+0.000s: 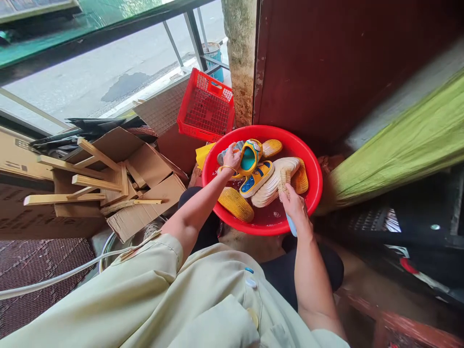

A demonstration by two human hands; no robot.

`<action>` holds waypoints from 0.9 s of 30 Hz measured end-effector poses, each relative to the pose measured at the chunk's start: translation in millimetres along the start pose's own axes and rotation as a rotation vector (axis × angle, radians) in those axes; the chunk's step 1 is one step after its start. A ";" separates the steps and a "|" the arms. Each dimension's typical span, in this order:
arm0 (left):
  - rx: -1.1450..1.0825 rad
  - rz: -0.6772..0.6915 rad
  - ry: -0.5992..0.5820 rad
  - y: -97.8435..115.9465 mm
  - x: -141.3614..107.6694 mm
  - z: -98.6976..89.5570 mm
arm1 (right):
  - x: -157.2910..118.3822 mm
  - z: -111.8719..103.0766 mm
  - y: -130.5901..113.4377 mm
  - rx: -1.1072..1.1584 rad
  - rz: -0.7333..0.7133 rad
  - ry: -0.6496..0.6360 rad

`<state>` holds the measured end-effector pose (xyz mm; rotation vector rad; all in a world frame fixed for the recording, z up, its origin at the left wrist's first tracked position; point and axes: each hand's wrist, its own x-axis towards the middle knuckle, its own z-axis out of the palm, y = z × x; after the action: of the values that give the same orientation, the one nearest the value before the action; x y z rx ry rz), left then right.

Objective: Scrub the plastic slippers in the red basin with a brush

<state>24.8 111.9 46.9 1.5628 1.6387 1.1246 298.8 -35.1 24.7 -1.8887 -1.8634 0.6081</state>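
My left hand (232, 158) is closed on a yellow clog (250, 155) with a teal inside, raised over the left part of a red basin (317, 186). In my right hand (295, 205) is a scrub brush (284, 181) with pale bristles and a light blue handle, its bristles close to a cream ridged sole (266, 192). I cannot tell whether they touch. A yellow and blue slipper (256, 180) lies between my hands. Other yellow footwear, including an upturned sole (236, 204), sits around it in shallow water. Part of a grey sole shows behind my left hand.
Behind the basin stands a red plastic crate (208, 106). To the left are cardboard boxes (148, 205) and an upturned wooden stool (90, 179). A green cloth (402, 135) hangs at the right, near a dark red panel (326, 63).
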 end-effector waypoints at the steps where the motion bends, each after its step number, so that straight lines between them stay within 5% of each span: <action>1: 0.123 0.041 0.026 -3.9 -9.7 -4.2 | 0.2 0.1 0.4 -0.014 0.003 -0.010; 3: 0.226 0.131 -0.026 -11.7 -37.0 -18.0 | 0.1 0.1 1.1 -0.037 0.003 -0.022; 6: 0.514 0.483 -0.595 -23.0 -80.7 -43.0 | 0.3 -0.6 1.1 -0.050 -0.032 -0.013; 9: 0.812 0.532 -0.915 -34.9 -105.1 -57.1 | 0.7 -0.8 -1.8 -0.037 -0.071 0.005; 12: 0.994 0.490 -1.007 -44.7 -106.5 -52.8 | 0.3 0.1 -5.9 -0.011 -0.073 0.007; 18: 1.008 0.542 -1.086 -46.2 -94.5 -31.2 | -0.4 2.8 -7.3 0.028 -0.075 -0.005; 27: 0.967 0.567 -1.190 -13.6 -78.8 -58.1 | -0.2 2.2 -8.1 -0.012 -0.027 -0.024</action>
<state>-22.7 25.3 51.5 2.5946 0.8405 -0.6041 290.9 -35.2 27.5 -1.8687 -1.9088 0.6140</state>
